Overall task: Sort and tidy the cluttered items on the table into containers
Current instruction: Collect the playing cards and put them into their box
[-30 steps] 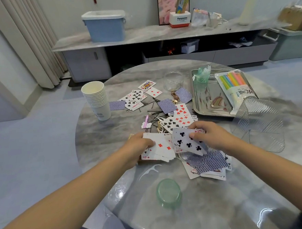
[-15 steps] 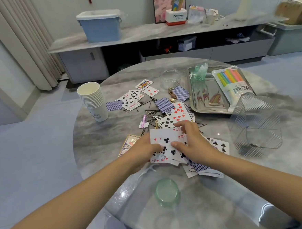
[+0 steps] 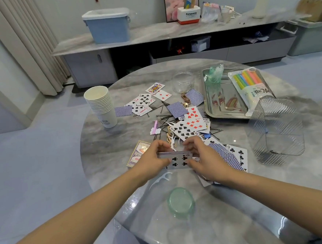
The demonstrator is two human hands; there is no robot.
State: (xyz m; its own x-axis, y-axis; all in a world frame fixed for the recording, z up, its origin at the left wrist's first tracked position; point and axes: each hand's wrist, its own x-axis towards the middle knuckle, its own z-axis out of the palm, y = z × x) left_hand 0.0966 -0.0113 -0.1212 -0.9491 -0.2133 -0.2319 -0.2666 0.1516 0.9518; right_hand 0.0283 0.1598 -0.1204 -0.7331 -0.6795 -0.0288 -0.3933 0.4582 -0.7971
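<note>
Presently a squared stack of playing cards (image 3: 175, 157), a six of clubs facing up, is gripped between the left hand (image 3: 152, 155) and the right hand (image 3: 202, 154), fingers curled at either end, with loose cards (image 3: 187, 128) spread just beyond the fingertips.

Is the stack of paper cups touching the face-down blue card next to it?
Apart. In the head view, a strip of bare marble shows between the stack of paper cups and the face-down blue card.
</note>
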